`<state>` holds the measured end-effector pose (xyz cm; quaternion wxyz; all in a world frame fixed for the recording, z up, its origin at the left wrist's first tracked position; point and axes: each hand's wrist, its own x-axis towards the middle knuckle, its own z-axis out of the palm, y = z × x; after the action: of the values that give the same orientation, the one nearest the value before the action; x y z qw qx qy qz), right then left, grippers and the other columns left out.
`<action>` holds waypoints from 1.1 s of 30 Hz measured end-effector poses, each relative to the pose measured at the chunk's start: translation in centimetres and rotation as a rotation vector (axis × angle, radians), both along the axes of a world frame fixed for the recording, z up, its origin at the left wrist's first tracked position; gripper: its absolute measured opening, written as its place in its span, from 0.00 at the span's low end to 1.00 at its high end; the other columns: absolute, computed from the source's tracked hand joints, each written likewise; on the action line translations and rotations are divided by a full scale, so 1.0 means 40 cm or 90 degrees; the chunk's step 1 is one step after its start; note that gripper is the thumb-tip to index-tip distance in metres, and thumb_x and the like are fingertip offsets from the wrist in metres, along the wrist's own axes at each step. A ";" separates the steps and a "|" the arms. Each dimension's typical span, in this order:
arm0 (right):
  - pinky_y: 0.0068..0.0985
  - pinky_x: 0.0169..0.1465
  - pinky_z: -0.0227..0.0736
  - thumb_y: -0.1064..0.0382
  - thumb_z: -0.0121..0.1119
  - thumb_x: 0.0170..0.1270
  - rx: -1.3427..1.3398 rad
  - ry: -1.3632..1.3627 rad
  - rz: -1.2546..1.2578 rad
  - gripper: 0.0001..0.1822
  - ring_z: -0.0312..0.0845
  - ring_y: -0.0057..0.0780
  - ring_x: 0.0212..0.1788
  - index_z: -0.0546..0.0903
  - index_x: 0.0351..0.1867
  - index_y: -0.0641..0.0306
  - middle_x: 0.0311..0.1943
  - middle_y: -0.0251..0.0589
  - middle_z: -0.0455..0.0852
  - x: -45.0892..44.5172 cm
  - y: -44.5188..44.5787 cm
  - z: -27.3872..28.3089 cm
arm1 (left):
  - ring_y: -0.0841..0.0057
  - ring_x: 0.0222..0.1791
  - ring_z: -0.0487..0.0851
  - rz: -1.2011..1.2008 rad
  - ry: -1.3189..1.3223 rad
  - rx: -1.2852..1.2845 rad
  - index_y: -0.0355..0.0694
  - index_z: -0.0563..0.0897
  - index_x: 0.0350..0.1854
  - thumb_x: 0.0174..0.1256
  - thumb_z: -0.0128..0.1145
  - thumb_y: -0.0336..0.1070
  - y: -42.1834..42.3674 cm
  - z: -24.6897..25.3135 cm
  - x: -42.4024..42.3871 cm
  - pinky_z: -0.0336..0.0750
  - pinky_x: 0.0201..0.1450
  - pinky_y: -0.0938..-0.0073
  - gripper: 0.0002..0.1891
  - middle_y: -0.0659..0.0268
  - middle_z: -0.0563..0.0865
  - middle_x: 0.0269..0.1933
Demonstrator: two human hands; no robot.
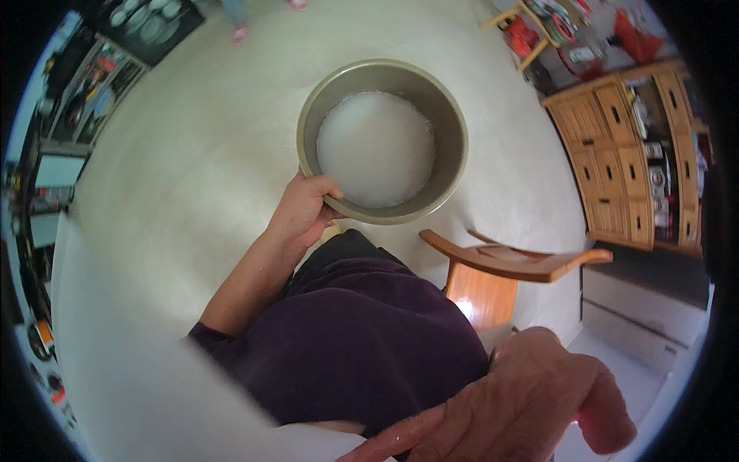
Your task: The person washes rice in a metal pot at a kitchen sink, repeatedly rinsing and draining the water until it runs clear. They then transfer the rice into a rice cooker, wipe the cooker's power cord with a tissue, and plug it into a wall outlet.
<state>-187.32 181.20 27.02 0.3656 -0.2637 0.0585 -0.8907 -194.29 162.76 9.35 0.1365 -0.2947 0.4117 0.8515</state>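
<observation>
A round metal pot [456, 167] with cloudy whitish liquid [375, 150] in it is held out before me over the floor. My left hand [306, 208] grips its near left rim, thumb inside the wall and fingers under the outside. Close to the camera at the lower right is my right hand [519, 398], its back showing and its fingers partly bent and spread. It is apart from the pot. Nothing shows in it, though its palm is hidden. What lies at the bottom of the pot cannot be seen through the liquid.
A wooden chair [485, 289] stands close on my right. Beyond it are a wooden cabinet [600, 156] and a small wooden stand [540, 46] with red bags nearby. Shelves [98, 92] line the far left. Another person's feet in pink slippers [240, 33] show at the top.
</observation>
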 end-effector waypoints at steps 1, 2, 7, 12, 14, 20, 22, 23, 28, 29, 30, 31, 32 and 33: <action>0.56 0.58 0.50 0.46 0.52 0.59 -0.017 -0.006 0.022 0.36 0.58 0.61 0.61 0.68 0.58 0.78 0.58 0.71 0.64 0.001 -0.032 -0.002 | 0.63 0.39 0.82 0.025 0.016 0.008 0.24 0.73 0.47 0.50 0.49 0.23 -0.027 0.008 -0.006 0.80 0.43 0.58 0.19 0.54 0.80 0.42; 0.58 0.59 0.47 0.44 0.51 0.60 -0.032 -0.014 0.047 0.38 0.55 0.63 0.62 0.67 0.59 0.79 0.59 0.73 0.62 0.005 -0.074 -0.010 | 0.63 0.38 0.82 0.046 0.027 0.012 0.24 0.73 0.47 0.50 0.49 0.23 -0.065 0.031 -0.011 0.80 0.42 0.58 0.18 0.54 0.80 0.42; 0.66 0.63 0.38 0.35 0.46 0.64 -0.077 0.021 0.124 0.46 0.48 0.76 0.67 0.64 0.62 0.85 0.62 0.83 0.56 -0.032 -0.163 -0.012 | 0.62 0.38 0.82 0.161 0.035 -0.003 0.24 0.72 0.46 0.49 0.49 0.22 -0.186 0.041 -0.014 0.80 0.43 0.58 0.18 0.53 0.79 0.43; 0.60 0.57 0.54 0.42 0.47 0.67 -0.186 0.035 0.225 0.38 0.63 0.73 0.59 0.73 0.51 0.89 0.55 0.83 0.66 -0.167 -0.283 -0.056 | 0.61 0.40 0.81 0.299 0.028 -0.014 0.24 0.72 0.45 0.50 0.50 0.23 -0.276 0.063 0.000 0.80 0.45 0.57 0.17 0.53 0.79 0.43; 0.56 0.54 0.60 0.46 0.48 0.68 -0.240 -0.085 0.234 0.34 0.68 0.69 0.54 0.76 0.47 0.89 0.52 0.82 0.69 -0.168 -0.322 -0.059 | 0.61 0.41 0.81 0.338 0.021 -0.031 0.24 0.72 0.45 0.50 0.49 0.24 -0.314 0.065 -0.003 0.80 0.47 0.57 0.18 0.52 0.78 0.44; 0.42 0.46 0.72 0.66 0.57 0.59 -0.206 -0.014 0.511 0.18 0.78 0.53 0.45 0.79 0.44 0.85 0.46 0.68 0.79 -0.379 -0.415 -0.054 | 0.60 0.43 0.81 0.505 0.016 -0.055 0.23 0.71 0.47 0.51 0.48 0.25 -0.424 0.067 0.012 0.79 0.49 0.57 0.19 0.52 0.78 0.46; 0.38 0.45 0.74 0.68 0.60 0.56 -0.243 0.015 0.579 0.18 0.80 0.49 0.42 0.79 0.45 0.81 0.44 0.63 0.81 -0.431 -0.476 -0.069 | 0.60 0.43 0.81 0.567 0.012 -0.050 0.23 0.71 0.48 0.51 0.48 0.25 -0.448 0.071 0.025 0.80 0.49 0.56 0.19 0.52 0.78 0.46; 0.36 0.44 0.74 0.67 0.60 0.56 -0.246 0.014 0.652 0.17 0.80 0.47 0.41 0.79 0.44 0.79 0.43 0.60 0.81 -0.461 -0.506 -0.071 | 0.60 0.43 0.81 0.607 0.015 -0.047 0.23 0.71 0.48 0.51 0.48 0.25 -0.464 0.080 0.030 0.80 0.49 0.56 0.19 0.51 0.78 0.46; 0.34 0.44 0.76 0.65 0.62 0.55 -0.126 -0.115 0.841 0.18 0.81 0.44 0.39 0.78 0.46 0.75 0.41 0.56 0.83 -0.520 -0.649 -0.059 | 0.57 0.45 0.80 0.760 0.017 -0.018 0.22 0.70 0.47 0.51 0.47 0.24 -0.533 0.081 0.079 0.80 0.50 0.51 0.19 0.50 0.77 0.47; 0.34 0.45 0.75 0.66 0.62 0.54 -0.056 -0.167 0.819 0.20 0.81 0.44 0.41 0.77 0.47 0.77 0.42 0.57 0.82 -0.506 -0.673 -0.043 | 0.57 0.46 0.80 0.781 0.016 -0.011 0.22 0.70 0.47 0.51 0.46 0.24 -0.555 0.076 0.097 0.80 0.50 0.50 0.18 0.50 0.77 0.47; 0.34 0.46 0.75 0.67 0.63 0.54 0.018 -0.204 0.776 0.22 0.81 0.45 0.42 0.75 0.49 0.79 0.43 0.59 0.82 -0.484 -0.684 -0.015 | 0.56 0.46 0.79 0.784 0.025 0.002 0.22 0.70 0.47 0.51 0.46 0.24 -0.579 0.074 0.103 0.79 0.51 0.49 0.18 0.50 0.77 0.47; 0.35 0.47 0.75 0.67 0.63 0.53 0.088 -0.251 0.745 0.25 0.81 0.45 0.44 0.74 0.50 0.82 0.43 0.61 0.81 -0.461 -0.704 0.000 | 0.56 0.47 0.79 0.807 0.022 0.001 0.22 0.70 0.46 0.51 0.46 0.24 -0.599 0.067 0.120 0.79 0.51 0.48 0.18 0.49 0.77 0.48; 0.35 0.48 0.75 0.68 0.63 0.52 0.158 -0.294 0.709 0.27 0.81 0.46 0.45 0.72 0.52 0.84 0.44 0.62 0.81 -0.438 -0.727 0.011 | 0.55 0.47 0.79 0.826 0.018 0.000 0.22 0.70 0.46 0.51 0.46 0.24 -0.622 0.060 0.136 0.79 0.51 0.48 0.18 0.49 0.76 0.48; 0.34 0.49 0.75 0.68 0.64 0.51 0.190 -0.331 0.711 0.30 0.81 0.45 0.46 0.70 0.54 0.84 0.44 0.62 0.81 -0.409 -0.758 0.017 | 0.55 0.48 0.79 0.847 0.016 0.003 0.22 0.70 0.46 0.51 0.46 0.24 -0.653 0.051 0.159 0.79 0.51 0.48 0.18 0.48 0.76 0.48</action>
<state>-203.70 150.89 27.68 0.8103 0.0241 -0.0547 -0.5830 -187.94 136.66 11.39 -0.4220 -0.4759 0.1417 0.7585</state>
